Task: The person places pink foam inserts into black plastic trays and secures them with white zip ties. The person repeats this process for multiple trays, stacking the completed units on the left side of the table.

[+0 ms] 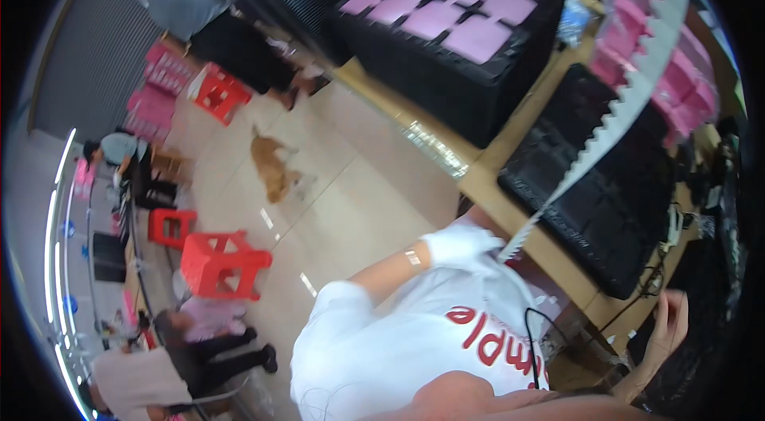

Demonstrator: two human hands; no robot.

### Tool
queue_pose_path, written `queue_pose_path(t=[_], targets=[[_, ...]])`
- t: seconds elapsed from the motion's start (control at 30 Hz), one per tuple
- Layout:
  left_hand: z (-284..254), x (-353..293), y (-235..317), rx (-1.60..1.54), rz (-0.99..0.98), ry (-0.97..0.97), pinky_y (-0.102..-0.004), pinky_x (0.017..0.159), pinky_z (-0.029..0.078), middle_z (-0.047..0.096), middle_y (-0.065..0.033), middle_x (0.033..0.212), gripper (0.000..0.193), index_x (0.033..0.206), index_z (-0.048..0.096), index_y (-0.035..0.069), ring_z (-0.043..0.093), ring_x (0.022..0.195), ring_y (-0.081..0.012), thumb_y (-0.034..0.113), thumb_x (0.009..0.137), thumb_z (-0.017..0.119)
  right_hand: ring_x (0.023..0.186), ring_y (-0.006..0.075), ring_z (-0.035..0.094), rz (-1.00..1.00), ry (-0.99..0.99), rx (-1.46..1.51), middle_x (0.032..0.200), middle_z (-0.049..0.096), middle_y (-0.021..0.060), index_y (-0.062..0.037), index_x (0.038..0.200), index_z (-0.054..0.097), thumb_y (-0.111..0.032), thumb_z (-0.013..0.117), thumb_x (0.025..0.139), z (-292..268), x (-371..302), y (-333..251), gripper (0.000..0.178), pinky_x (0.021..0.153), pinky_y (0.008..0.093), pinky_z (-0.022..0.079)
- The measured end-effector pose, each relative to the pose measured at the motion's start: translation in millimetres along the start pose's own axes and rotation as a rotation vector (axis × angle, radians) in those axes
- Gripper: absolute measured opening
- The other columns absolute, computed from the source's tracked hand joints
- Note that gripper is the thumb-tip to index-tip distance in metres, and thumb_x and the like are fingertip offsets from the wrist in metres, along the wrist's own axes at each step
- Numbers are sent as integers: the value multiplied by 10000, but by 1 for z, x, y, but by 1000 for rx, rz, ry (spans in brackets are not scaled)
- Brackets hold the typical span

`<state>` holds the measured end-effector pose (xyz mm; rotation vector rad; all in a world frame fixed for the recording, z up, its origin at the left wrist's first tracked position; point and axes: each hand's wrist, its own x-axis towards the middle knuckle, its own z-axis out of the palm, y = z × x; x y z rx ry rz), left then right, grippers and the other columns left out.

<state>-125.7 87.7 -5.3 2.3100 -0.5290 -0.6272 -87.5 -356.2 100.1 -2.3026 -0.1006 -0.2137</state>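
My left hand (460, 246), in a white glove, is at the front of my white shirt, its fingers drawn together. The narrow end of a pale strip with a toothed edge (617, 122) meets the fingertips. From there the strip runs up and right, widening; whether the hand grips it is hidden. Bare and raised at the lower right, my right hand (672, 321) has its fingers partly bent and a little apart, with nothing visible in them. Nearest both hands is a black moulded tray (594, 190), lying flat on the wooden bench (482, 174).
A tall black stack topped with pink pads (446, 3) stands on the bench. Pink plastic trays (685, 78) sit beyond the black tray, and a dark cable crosses the bench edge. Leftward are red stools (223, 264), a brown dog (272, 166) and several people.
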Motion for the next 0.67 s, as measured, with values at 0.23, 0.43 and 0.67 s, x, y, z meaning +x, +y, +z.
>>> queue_pose_path(t=[0.23, 0.43, 0.67], targets=[[-83, -31, 14, 408, -545, 547, -441, 795, 543, 692, -173, 1054, 355, 1145, 663, 70, 672, 919, -357, 335, 916, 602, 674, 248, 584, -514, 44, -157, 753, 600, 114, 7, 871, 651, -136, 653, 903, 44, 196, -31, 146, 624, 331, 448], [-107, 122, 50, -316, 170, 869, -295, 770, 533, 724, -127, 990, 206, 1087, 707, 35, 697, 838, -192, 145, 926, 640, 1019, 310, 567, -828, 437, -453, 1016, 589, 118, -49, 975, 623, -127, 732, 776, 77, 346, -35, 239, 851, 408, 483], [-144, 253, 82, 10, 177, 788, -390, 862, 519, 696, -169, 1048, 271, 1087, 698, 62, 681, 984, -281, 267, 924, 629, 1078, 289, 542, -329, 50, -458, 1228, 589, 114, -95, 1025, 665, -158, 741, 747, 76, 420, -39, 296, 1014, 440, 426]])
